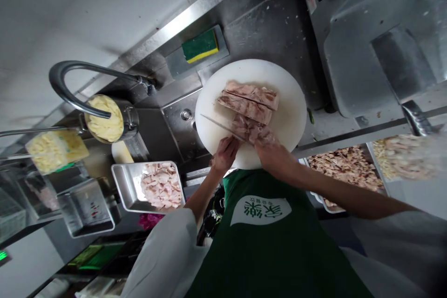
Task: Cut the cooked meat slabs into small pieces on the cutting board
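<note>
A round white cutting board (293, 125) lies across the sink, with thick slabs of pale cooked meat (249, 102) on it. Smaller pieces of meat (246, 126) lie nearer to me. A knife (218, 123), seen nearly edge-on, slants across the board with its tip at upper left. My right hand (274, 158) is closed at the knife's near end, against the cut meat; the handle is hidden. Beside the blade, my left hand (225, 153) has its fingers curled at the board's near edge. Whatever those fingers hold is hidden.
A metal tray (120, 181) of sliced meat sits left. Chopped meat (345, 167) fills a tray at right. Behind the board is a green-and-yellow sponge (200, 46). A curved faucet (66, 67) arches over a pot (131, 121) of pale slices. A large metal machine (363, 70) stands right.
</note>
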A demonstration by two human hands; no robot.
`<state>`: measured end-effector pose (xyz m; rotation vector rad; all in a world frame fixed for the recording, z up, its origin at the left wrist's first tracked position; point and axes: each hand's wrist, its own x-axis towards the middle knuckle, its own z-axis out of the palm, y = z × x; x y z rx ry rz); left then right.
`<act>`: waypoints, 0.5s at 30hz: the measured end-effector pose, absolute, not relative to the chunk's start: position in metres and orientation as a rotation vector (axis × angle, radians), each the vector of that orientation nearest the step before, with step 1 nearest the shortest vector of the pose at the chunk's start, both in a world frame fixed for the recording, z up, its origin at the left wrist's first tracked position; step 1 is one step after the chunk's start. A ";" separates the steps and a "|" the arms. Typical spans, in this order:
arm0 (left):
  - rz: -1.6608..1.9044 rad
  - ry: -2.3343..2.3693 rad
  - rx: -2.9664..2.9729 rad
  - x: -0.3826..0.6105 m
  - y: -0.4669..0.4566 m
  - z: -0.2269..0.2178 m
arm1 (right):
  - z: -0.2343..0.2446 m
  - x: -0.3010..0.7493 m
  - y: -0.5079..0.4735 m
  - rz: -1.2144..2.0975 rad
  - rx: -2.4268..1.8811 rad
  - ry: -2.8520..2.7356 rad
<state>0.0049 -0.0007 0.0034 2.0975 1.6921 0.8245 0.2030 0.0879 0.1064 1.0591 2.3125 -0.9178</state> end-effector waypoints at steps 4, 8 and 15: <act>0.783 1.695 2.095 0.005 -0.001 0.007 | 0.140 0.234 0.049 -1.008 1.005 2.120; 0.785 1.652 2.086 0.004 0.000 0.008 | 0.150 0.256 0.030 -1.014 1.023 1.994; 0.746 1.698 2.029 0.000 -0.002 0.001 | 0.094 0.187 0.070 -0.947 1.031 2.247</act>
